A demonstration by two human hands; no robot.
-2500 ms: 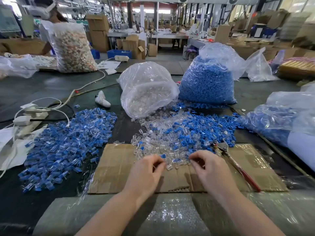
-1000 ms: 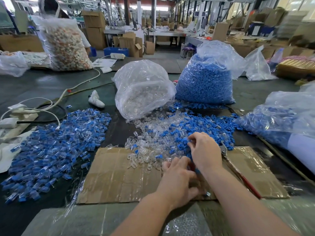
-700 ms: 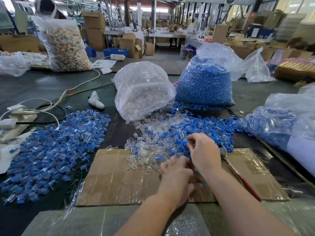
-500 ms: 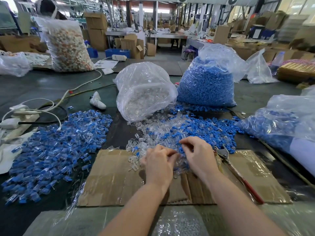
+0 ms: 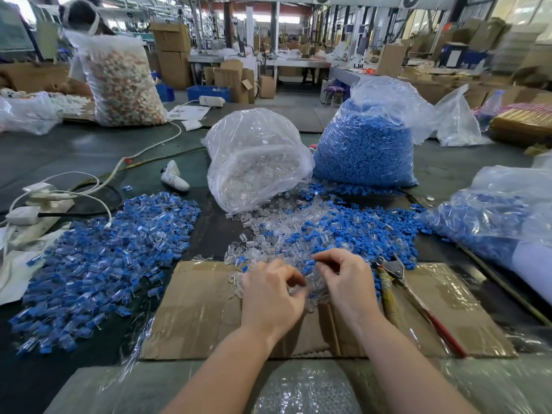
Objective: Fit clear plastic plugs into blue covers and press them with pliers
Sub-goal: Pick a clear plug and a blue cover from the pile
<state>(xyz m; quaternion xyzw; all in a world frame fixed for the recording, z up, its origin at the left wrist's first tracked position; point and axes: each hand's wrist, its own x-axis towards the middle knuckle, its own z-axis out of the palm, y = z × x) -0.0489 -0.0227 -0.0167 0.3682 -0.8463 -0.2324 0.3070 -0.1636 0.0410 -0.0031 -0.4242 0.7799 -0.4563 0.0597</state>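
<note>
Head view: both hands work at the near edge of the mixed heap of clear plugs [image 5: 277,231] and blue covers [image 5: 343,228]. Left hand [image 5: 273,294], fingers curled, appears to pinch a clear plug; right hand [image 5: 348,279] pinches a blue piece. Step judged: fitting plug into cover. Next move calls for aligning the two, then reaching the pliers [image 5: 418,303] lying just right on the cardboard sheet [image 5: 197,309]. Assembled pieces [image 5: 98,264] lie left; supply bags behind, in a warehouse

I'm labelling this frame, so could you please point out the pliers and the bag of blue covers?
pliers [image 5: 392,266]: head view, on the metal head.
bag of blue covers [image 5: 364,150]: head view, on its filled front.
</note>
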